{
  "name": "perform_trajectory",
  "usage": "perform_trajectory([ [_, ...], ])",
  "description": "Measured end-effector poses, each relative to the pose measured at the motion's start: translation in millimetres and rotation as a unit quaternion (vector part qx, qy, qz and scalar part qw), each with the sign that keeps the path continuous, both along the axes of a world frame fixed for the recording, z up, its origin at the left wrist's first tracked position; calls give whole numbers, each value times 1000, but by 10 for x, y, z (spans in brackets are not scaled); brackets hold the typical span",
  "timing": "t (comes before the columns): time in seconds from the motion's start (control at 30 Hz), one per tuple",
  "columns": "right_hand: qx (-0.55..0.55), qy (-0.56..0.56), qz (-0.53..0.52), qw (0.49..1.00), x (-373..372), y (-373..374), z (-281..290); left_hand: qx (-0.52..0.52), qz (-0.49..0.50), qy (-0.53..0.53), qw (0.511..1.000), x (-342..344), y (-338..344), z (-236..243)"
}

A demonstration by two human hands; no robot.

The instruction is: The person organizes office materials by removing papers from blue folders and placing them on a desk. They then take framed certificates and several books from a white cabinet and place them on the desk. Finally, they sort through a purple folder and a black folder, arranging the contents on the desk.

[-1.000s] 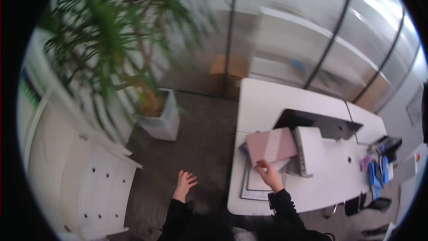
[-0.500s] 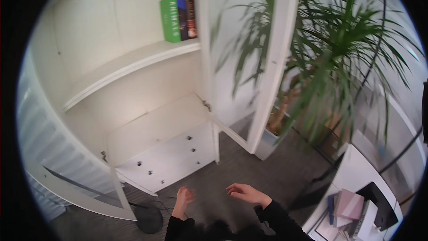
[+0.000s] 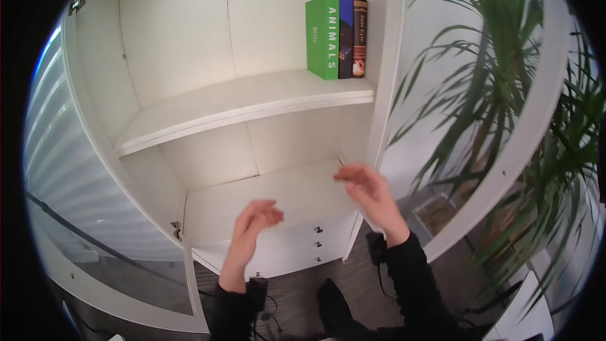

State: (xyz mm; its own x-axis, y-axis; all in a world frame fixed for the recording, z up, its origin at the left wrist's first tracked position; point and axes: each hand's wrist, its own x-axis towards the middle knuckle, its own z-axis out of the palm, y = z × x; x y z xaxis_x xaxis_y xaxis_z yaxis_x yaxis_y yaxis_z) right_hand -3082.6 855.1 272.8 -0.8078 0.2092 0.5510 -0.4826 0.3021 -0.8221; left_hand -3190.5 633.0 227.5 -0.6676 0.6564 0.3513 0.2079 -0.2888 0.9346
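Note:
My left hand (image 3: 252, 224) hangs in the air before the lower part of a white cabinet (image 3: 259, 110), fingers loosely bent and apart, holding nothing. Higher and to its right, my right hand (image 3: 374, 199) is also empty, its fingers slightly curled with a gap from the thumb. Behind the hands lies the cabinet's bare lower surface (image 3: 271, 192), above white drawers (image 3: 284, 249) with small dark knobs. On the middle shelf stand three upright books at the right end: a thick green book (image 3: 323, 38), a blue book (image 3: 345, 38) and a dark brown book (image 3: 359, 38).
Both glass doors stand open, the left door (image 3: 126, 297) and the right door (image 3: 524, 151). Through and beside the right one shows a leafy potted plant (image 3: 499, 69). Cables (image 3: 271, 316) lie on the dark floor (image 3: 297, 287). A white desk edge (image 3: 521, 319) is at lower right.
The view has swung left and closer to the cabinet. Both hands have risen from over the floor to in front of the drawers and lower surface. The book-laden desk has left the view.

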Motion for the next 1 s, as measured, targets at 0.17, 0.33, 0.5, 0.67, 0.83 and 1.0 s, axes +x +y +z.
perform_trajectory([
  [0.17,43,152,-17,987,-696,514,914,12,48,229,972,-448,535,1355],
  [0.33,99,235,-73,964,-1121,816,1696,-13,150,491,858,-1001,1425,2336],
  [0.5,184,297,-145,926,-1690,1048,1939,-108,285,664,683,-1683,2314,2697],
  [0.67,244,238,-246,907,-1940,1189,2003,-122,334,694,626,-2299,3108,2949],
  [0.83,309,163,-361,865,-2091,1429,2076,-234,311,625,677,-2466,3493,2916],
  [1.0,384,123,-478,780,-2412,1703,2266,-164,318,626,692,-2579,3380,2918],
])
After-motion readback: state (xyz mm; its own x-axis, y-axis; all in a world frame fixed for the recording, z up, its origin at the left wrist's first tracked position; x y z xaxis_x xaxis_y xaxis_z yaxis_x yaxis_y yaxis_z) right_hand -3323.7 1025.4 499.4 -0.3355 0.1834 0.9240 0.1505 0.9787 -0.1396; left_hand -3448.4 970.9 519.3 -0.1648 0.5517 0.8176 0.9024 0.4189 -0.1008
